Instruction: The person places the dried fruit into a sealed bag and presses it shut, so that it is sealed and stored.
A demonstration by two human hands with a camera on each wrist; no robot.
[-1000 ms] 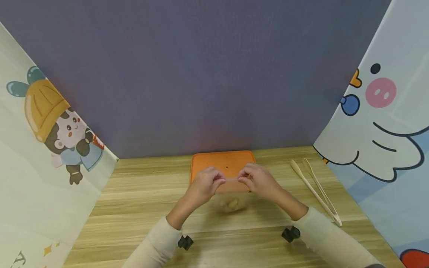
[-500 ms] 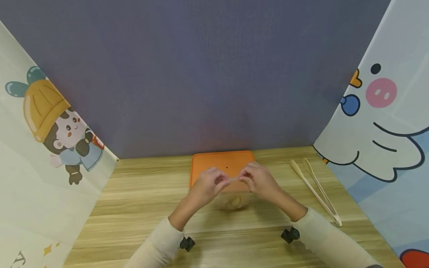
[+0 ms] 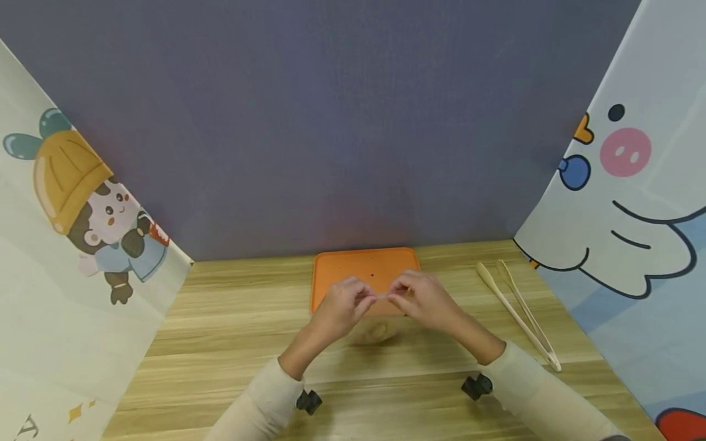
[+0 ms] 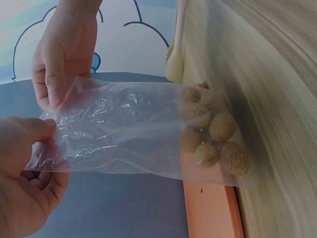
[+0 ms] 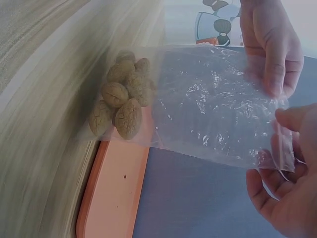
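Note:
A clear plastic bag (image 4: 119, 124) hangs between both hands, its top edge gathered at the fingertips. Several brown, wrinkled nuts (image 5: 129, 119), walnut-like, lie bunched at its bottom. My left hand (image 3: 340, 308) pinches the top edge on the left side. On the right, my right hand (image 3: 426, 301) pinches the same edge with thumb and fingers, a short distance away. Seen from the head, the nuts blur through the plastic below the hands, just in front of the orange tray (image 3: 364, 264).
Wooden tongs (image 3: 521, 318) lie spread on the right of the wood-grain table (image 3: 231, 343). A grey-blue panel (image 3: 353, 135) rises behind the tray, and printed cartoon panels stand at both sides. Small black devices are worn at each wrist.
The two hands have come slightly closer together along the bag's top edge. The bottom of the bag with the nuts has swayed a little.

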